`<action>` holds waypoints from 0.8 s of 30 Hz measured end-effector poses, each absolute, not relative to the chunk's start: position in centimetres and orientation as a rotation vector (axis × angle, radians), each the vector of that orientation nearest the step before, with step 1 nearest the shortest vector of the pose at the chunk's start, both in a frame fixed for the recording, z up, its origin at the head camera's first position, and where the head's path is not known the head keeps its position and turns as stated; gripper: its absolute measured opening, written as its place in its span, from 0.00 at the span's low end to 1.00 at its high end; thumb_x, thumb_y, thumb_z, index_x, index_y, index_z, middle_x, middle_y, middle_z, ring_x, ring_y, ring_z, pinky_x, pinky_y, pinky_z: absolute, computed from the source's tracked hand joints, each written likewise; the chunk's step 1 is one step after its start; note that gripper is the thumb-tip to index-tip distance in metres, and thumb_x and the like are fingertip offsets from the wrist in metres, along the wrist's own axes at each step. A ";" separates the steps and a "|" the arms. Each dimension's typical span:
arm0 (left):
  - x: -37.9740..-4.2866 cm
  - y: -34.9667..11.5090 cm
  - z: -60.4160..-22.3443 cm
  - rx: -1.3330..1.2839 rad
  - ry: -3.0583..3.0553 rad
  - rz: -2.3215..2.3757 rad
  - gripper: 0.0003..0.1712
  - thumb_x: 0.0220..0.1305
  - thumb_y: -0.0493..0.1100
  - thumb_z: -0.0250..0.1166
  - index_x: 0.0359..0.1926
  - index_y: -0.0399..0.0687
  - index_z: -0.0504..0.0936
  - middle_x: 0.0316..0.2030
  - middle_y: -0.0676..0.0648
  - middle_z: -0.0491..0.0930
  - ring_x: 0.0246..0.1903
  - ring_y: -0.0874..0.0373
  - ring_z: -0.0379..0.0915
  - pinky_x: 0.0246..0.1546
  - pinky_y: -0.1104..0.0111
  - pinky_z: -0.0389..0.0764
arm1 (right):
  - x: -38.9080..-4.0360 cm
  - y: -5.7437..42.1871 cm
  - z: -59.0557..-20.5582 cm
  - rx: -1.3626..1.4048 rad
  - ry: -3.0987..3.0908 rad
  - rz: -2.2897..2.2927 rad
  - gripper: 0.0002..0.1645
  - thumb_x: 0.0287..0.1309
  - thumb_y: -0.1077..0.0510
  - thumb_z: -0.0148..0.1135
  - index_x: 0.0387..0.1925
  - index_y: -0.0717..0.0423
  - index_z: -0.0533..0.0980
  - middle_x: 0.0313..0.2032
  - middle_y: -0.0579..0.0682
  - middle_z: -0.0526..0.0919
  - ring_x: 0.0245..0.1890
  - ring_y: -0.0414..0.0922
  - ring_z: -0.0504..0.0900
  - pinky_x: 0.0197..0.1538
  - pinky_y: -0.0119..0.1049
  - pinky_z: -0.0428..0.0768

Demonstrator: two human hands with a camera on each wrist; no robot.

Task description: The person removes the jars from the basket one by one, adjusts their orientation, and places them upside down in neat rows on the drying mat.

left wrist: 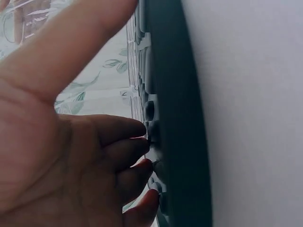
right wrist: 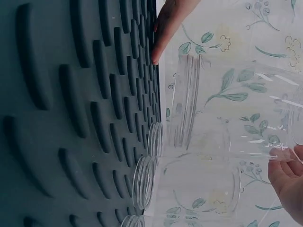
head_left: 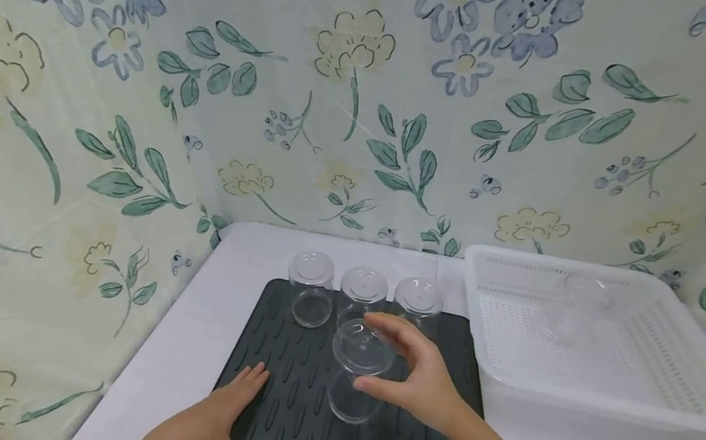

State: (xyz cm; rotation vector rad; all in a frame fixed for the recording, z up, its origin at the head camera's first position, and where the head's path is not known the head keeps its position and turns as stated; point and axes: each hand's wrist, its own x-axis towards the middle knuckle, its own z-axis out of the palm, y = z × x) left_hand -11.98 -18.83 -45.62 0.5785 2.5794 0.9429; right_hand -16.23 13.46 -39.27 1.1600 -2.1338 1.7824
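Note:
My right hand (head_left: 422, 375) pinches a clear jar (head_left: 363, 351) between thumb and fingers near its upper, base end. The jar is upside down; in the right wrist view its threaded rim (right wrist: 187, 101) appears raised off the dark ribbed drying mat (head_left: 290, 408). Behind it, a row of three similar clear jars stands upside down on the mat: a left jar (head_left: 310, 286), a middle jar (head_left: 363, 286) and a right jar (head_left: 419, 298). My left hand (head_left: 210, 415) rests at the mat's left front part, fingers extended and thumb spread, fingertips touching its ribs.
A white perforated basket (head_left: 572, 401) stands to the right of the mat, with another clear jar (head_left: 584, 294) lying in its far part. White cloth (head_left: 164, 382) covers the table. A floral curtain (head_left: 352, 136) hangs behind and along the left.

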 end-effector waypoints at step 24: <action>-11.9 -18.8 -45.6 0.574 2.564 0.973 0.76 0.31 0.63 0.82 0.74 0.31 0.51 0.74 0.33 0.45 0.73 0.35 0.34 0.63 0.33 0.45 | -17.7 11.5 -42.2 1.030 -2.281 1.877 0.45 0.46 0.60 0.78 0.66 0.54 0.69 0.64 0.50 0.71 0.66 0.49 0.67 0.66 0.33 0.64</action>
